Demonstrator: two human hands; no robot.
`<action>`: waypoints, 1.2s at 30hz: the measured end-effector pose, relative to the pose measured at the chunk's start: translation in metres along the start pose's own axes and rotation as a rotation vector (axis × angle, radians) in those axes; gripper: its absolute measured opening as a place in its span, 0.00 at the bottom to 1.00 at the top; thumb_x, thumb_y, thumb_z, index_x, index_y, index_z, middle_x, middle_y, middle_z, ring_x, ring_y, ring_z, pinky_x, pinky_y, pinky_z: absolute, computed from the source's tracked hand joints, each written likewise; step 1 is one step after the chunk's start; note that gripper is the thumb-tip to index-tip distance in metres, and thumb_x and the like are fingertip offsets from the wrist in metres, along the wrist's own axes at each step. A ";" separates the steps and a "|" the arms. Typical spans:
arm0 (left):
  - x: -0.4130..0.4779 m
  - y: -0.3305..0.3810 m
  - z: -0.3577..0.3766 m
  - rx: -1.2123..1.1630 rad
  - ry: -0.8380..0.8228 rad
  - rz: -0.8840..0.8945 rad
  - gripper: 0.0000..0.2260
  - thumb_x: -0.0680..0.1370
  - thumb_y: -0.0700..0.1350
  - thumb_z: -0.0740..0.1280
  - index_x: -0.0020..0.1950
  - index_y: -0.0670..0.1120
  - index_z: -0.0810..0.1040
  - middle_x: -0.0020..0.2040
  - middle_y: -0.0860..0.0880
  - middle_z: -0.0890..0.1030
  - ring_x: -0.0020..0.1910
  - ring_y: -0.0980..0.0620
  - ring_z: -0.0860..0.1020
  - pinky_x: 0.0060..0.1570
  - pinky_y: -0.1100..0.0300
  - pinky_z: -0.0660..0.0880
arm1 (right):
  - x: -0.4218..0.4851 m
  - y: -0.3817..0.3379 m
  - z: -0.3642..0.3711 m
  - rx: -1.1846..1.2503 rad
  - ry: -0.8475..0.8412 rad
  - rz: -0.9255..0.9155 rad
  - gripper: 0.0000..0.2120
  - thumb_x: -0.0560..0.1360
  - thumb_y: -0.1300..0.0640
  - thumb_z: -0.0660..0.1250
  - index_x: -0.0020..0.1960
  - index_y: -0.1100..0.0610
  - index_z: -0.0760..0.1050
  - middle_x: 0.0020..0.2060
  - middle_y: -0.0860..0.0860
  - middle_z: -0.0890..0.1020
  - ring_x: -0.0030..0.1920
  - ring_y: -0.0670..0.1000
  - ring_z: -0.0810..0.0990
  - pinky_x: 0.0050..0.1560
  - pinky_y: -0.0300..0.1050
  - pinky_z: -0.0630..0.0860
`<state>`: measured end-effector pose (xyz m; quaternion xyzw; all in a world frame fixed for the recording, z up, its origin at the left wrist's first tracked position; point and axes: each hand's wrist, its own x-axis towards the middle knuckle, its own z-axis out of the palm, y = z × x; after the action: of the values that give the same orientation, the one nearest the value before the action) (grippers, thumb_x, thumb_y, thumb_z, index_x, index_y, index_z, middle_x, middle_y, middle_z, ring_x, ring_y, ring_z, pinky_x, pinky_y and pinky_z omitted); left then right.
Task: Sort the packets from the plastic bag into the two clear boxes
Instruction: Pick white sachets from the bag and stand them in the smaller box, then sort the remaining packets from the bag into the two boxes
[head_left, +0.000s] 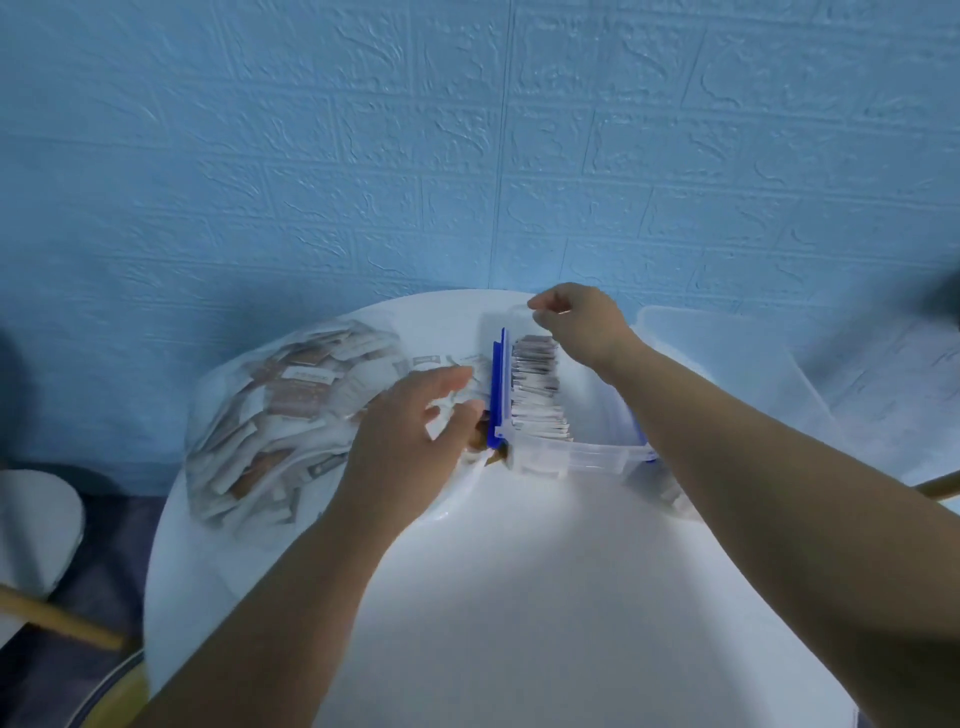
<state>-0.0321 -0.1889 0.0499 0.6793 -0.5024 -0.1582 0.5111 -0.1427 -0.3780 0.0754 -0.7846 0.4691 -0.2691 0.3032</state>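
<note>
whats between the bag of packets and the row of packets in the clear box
In the head view, the left hand and the box's blue latch lie between the plastic bag and the row of packets, plus a few loose packets on the table.

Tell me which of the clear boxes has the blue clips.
The clear box in the middle of the table, holding a row of packets. The other box, behind the right arm, shows no blue and no packets.

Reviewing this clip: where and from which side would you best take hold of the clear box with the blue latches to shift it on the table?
Probably by the two short ends of the clear plastic box with blue latches, where the blue latch gives a firm edge, coming from above and outside. Its top is open and a row of upright packets fills the left part, so reaching inside would disturb them. The right hand is over its far rim.
</note>
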 end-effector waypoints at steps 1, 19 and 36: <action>-0.004 -0.001 -0.016 0.035 0.055 0.009 0.09 0.76 0.45 0.66 0.55 0.53 0.78 0.53 0.55 0.80 0.49 0.58 0.79 0.52 0.60 0.75 | -0.004 -0.010 0.005 0.005 -0.012 -0.062 0.09 0.76 0.59 0.63 0.55 0.57 0.78 0.49 0.50 0.79 0.49 0.48 0.75 0.49 0.37 0.69; -0.048 -0.099 -0.102 0.436 -0.007 -0.248 0.31 0.70 0.62 0.56 0.69 0.48 0.69 0.69 0.46 0.65 0.67 0.52 0.67 0.69 0.56 0.62 | -0.087 -0.058 0.121 -0.499 -0.473 -0.322 0.24 0.78 0.46 0.58 0.71 0.52 0.64 0.71 0.55 0.63 0.69 0.58 0.65 0.67 0.48 0.62; 0.052 -0.106 -0.115 0.158 0.237 -0.572 0.24 0.78 0.47 0.62 0.70 0.39 0.62 0.69 0.41 0.68 0.66 0.45 0.69 0.57 0.61 0.65 | -0.017 -0.070 0.137 0.087 -0.340 0.254 0.36 0.74 0.39 0.60 0.75 0.55 0.52 0.68 0.56 0.70 0.60 0.58 0.76 0.47 0.51 0.71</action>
<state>0.1300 -0.1746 0.0244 0.8444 -0.2386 -0.1757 0.4463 -0.0134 -0.3058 0.0321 -0.7395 0.4943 -0.1126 0.4429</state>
